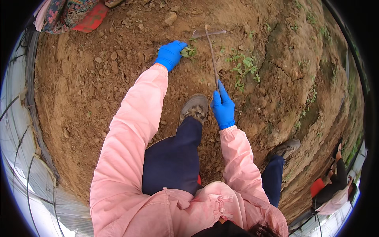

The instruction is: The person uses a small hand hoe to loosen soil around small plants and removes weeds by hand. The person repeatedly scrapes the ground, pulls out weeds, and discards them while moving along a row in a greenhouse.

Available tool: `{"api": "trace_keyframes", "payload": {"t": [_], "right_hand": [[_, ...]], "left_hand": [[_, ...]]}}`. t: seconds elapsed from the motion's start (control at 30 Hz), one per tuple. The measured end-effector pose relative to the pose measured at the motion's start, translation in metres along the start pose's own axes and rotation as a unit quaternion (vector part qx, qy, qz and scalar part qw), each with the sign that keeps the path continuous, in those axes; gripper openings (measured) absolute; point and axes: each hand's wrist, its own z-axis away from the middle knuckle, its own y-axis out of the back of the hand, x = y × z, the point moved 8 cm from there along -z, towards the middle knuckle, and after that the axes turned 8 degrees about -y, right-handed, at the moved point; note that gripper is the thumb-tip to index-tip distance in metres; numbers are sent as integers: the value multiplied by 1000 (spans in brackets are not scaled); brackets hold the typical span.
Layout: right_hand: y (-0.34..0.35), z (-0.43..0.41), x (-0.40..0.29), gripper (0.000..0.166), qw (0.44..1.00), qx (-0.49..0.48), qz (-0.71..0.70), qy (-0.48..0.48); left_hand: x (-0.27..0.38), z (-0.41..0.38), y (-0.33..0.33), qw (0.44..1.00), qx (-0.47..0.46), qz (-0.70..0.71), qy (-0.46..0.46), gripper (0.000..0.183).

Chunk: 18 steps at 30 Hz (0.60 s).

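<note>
My left hand (pixel 171 55), in a blue glove, is closed on a small leafy green plant (pixel 189 52) near the top centre. Some leaves stick out to the right of its fingers; whether the roots are still in the soil cannot be told. In my right hand (pixel 222 106), also blue-gloved, is the thin wooden handle of a hoe (pixel 212 52). Its wide, thin blade (pixel 218 32) lies at the soil, up and to the right of my left hand. A larger patch of leafy weeds (pixel 245 68) grows to the right of the handle.
My shoe (pixel 194 107) stands on loose, cloddy soil between my arms, the other (pixel 288 147) farther right. Patterned and red cloth (pixel 71 14) is at the upper left. Plastic sheeting (pixel 17 142) edges the left. Another person (pixel 334 189) is at the lower right. Cracks cross the right-hand soil.
</note>
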Motion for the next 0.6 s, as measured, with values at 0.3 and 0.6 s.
{"api": "trace_keyframes", "payload": {"t": [0.3, 0.6], "right_hand": [[-41, -39, -24, 46, 955, -20, 295, 26], [-34, -18, -22, 45, 918, -26, 389, 68]], "left_hand": [[0, 18, 9, 998, 53, 27, -18, 38], [1, 22, 14, 996, 63, 59, -17, 39]]}}
